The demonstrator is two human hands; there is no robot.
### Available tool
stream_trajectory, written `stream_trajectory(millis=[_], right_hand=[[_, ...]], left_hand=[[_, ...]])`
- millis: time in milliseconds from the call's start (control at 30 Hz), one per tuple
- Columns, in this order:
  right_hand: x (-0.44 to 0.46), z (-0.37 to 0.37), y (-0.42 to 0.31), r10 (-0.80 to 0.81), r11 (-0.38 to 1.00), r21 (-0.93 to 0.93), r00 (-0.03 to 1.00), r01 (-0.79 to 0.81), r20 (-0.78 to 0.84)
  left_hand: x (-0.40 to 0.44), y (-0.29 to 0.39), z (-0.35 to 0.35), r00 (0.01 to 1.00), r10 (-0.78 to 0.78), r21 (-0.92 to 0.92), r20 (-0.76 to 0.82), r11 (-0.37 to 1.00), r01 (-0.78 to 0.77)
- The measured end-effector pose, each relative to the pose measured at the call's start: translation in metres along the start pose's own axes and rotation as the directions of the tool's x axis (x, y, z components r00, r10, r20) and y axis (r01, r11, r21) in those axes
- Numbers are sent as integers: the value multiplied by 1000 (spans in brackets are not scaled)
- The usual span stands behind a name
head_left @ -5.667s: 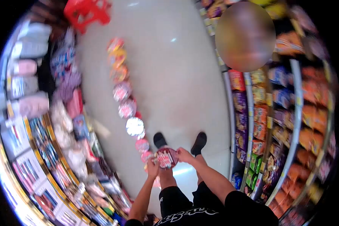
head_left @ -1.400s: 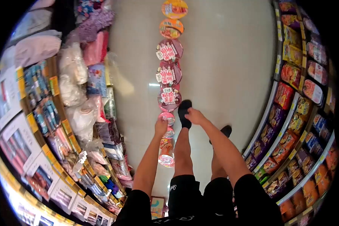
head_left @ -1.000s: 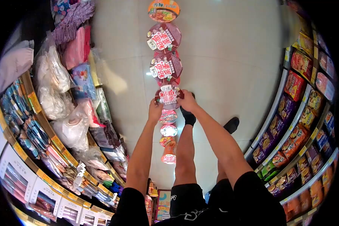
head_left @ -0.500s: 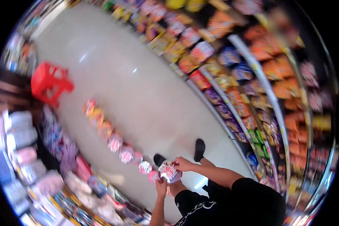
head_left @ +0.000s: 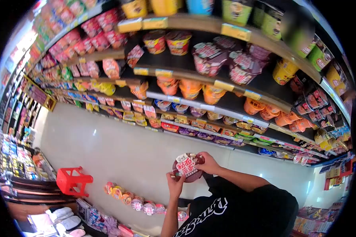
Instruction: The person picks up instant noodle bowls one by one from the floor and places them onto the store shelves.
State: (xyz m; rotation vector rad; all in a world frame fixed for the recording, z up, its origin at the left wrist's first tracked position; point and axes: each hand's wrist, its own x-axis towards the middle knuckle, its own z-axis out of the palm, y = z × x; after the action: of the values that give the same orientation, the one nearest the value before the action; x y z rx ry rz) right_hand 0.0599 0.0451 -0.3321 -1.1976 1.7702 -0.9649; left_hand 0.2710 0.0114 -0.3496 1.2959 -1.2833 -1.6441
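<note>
Between my two hands is an instant noodle bowl (head_left: 188,169) with a dark red lid, its printed top turned towards me. My left hand (head_left: 175,184) grips the lower left of its rim. On the upper right side, my right hand (head_left: 209,162) has its fingers closed round the edge. Below and to the left, a line of noodle tubs (head_left: 137,204) with pink, yellow and orange lids stands on the floor. On an upper shelf in front of me sit similar dark red noodle bowls (head_left: 209,59), stacked in pairs or more.
Long shelves (head_left: 209,106) with orange, yellow and blue noodle tubs curve across the front and right. A red plastic stool (head_left: 73,181) stands on the pale tiled floor (head_left: 118,146) at left. Folded goods (head_left: 63,221) lie at the lower left.
My view has swung up from the floor to the shelves. Both hands still hold the noodle bowl, now raised in front of my chest. The tubs on the floor appear lower in view.
</note>
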Motion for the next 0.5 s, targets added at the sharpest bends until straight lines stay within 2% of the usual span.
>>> stream_trajectory(millis=[67, 100, 167, 233, 267, 367, 500], right_hand=[[6, -40, -17, -61, 985, 156, 991, 79, -120], [8, -60, -25, -85, 966, 227, 980, 126, -181], [5, -107, -61, -250, 933, 165, 905, 321, -344], [5, -141, -75, -313, 877, 191, 827, 440, -468], [5, -162, -84, -360, 871, 130, 796, 473, -488], [-2, -210, -113, -385, 770, 211, 703, 602, -598], [4, -256, -132, -444, 660, 274, 658, 699, -608]], left_hand=[[17, 48, 33, 986, 162, 91, 35, 982, -165], [26, 67, 48, 971, 227, 77, 67, 970, -232], [38, 102, 78, 929, 348, 36, 123, 934, -354], [41, 147, 114, 860, 492, 19, 139, 866, -499], [44, 168, 130, 817, 557, 9, 148, 826, -564], [50, 214, 172, 761, 613, -72, 213, 787, -613], [61, 272, 214, 650, 684, -130, 331, 716, -686]])
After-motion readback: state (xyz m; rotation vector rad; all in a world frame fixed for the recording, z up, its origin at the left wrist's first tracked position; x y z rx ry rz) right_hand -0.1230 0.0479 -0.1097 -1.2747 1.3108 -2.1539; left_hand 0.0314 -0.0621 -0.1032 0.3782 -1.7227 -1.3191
